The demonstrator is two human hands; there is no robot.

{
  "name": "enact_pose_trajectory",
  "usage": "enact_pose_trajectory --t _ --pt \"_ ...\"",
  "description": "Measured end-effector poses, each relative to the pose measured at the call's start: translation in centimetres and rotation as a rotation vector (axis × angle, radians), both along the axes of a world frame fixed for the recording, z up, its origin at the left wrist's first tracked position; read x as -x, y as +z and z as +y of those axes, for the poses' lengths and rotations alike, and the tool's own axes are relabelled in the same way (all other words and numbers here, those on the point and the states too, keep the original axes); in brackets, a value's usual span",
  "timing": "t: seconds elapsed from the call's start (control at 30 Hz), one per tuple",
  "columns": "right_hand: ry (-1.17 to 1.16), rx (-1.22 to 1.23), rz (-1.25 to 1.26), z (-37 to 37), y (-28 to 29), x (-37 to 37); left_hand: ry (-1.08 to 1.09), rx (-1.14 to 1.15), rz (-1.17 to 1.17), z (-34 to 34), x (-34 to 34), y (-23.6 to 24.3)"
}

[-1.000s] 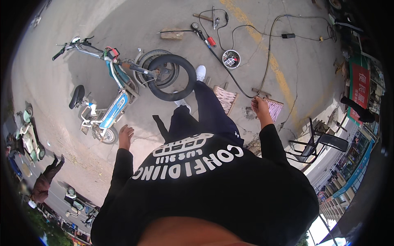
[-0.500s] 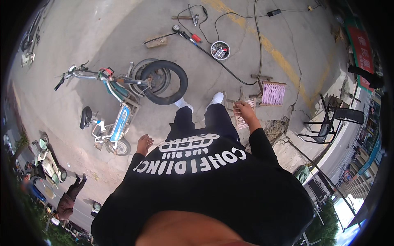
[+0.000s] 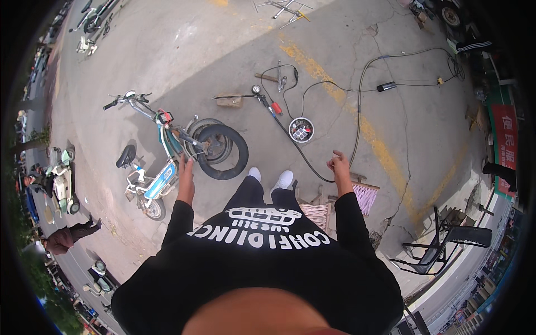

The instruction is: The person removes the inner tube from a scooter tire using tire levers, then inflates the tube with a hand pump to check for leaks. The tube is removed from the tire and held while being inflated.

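My left hand point(image 3: 186, 177) is raised with fingers stretched forward, holding nothing. In the picture it overlaps the edge of an electric bicycle point(image 3: 162, 180) with a blue and white frame; I cannot tell whether it touches it. A black tyre point(image 3: 243, 153) leans against the bicycle's front wheel point(image 3: 196, 129), ahead and between my hands. My right hand point(image 3: 339, 167) is held out on the other side, empty, its index finger extended and the others loosely bent. Below it stands a low folding stool point(image 3: 365, 196) with pink and white cords.
Ahead lie a pressure gauge point(image 3: 256, 89) on a black hose, a wooden block point(image 3: 229, 101), a hammer point(image 3: 267, 77) and a white basin point(image 3: 291, 134) of small items. Another corded stool point(image 3: 315, 215) is near my feet. A black chair point(image 3: 469, 235) stands right; a person point(image 3: 61, 239) is left.
Both hands have risen and reached forward, the left with its fingers now straighter. The view has tilted up, so the ground items appear lower.
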State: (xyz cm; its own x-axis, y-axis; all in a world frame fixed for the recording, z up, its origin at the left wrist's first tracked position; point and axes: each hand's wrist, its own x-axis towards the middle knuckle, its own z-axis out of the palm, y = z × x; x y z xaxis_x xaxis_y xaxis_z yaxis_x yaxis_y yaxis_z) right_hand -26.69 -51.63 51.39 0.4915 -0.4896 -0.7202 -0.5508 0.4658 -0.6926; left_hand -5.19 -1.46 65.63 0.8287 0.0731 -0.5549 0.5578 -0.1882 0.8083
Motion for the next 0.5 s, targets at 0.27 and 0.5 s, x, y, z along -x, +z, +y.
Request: enact_pose_trajectory --t 0.27,0.5 --pt "0.421 -0.541 -0.512 11.5 9.1 -35.3 -0.068 0.003 -0.793 -20.0 -11.4 14.6" --pt "0.828 -0.382 -0.742 21.3 30.1 -48.3 0.322 -0.489 -0.499 -14.6 -28.0 -2.5"
